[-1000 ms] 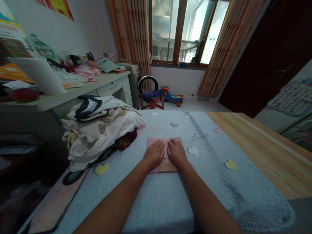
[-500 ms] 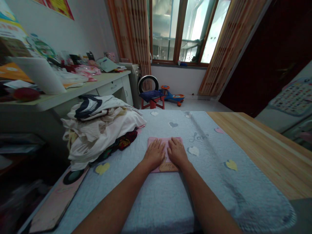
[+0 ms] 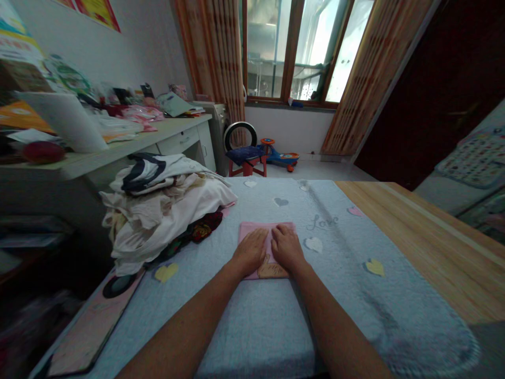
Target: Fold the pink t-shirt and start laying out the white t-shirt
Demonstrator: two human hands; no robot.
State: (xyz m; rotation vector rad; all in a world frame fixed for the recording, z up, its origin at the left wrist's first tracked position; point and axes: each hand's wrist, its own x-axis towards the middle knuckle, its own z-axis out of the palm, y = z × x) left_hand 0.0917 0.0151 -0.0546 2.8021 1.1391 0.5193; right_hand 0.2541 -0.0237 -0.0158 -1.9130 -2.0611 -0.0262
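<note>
Pink cloth with a tan printed figure (image 3: 273, 270) is folded into a flat, neat-edged packet, and this folded cloth (image 3: 269, 253) is laid near the middle of a pale blue-grey coverlet (image 3: 268, 321), by which most of the wood-grain bench (image 3: 426, 226) is covered. Its left half is covered by the left hand (image 3: 251, 248), its right half by the right hand (image 3: 286, 246); the cloth is touched by both, so neither can be called nearer. It lies directly beneath the fingers, with a narrow strip left bare between the hands. No clear long axis can be made out, the outline being almost square, with its far and near edges set crosswise to the forearms.

The left fingers are laid out together, released and pressed on the cloth; the right ones are bent over it, and whether any fabric is pinched beneath them cannot be told.

To the left, well apart from the packet, a loose heap of white and beige clothes (image 3: 177, 195) is piled, with a dark red-and-green patterned garment (image 3: 207, 227) trapped along its lower edge.
</note>
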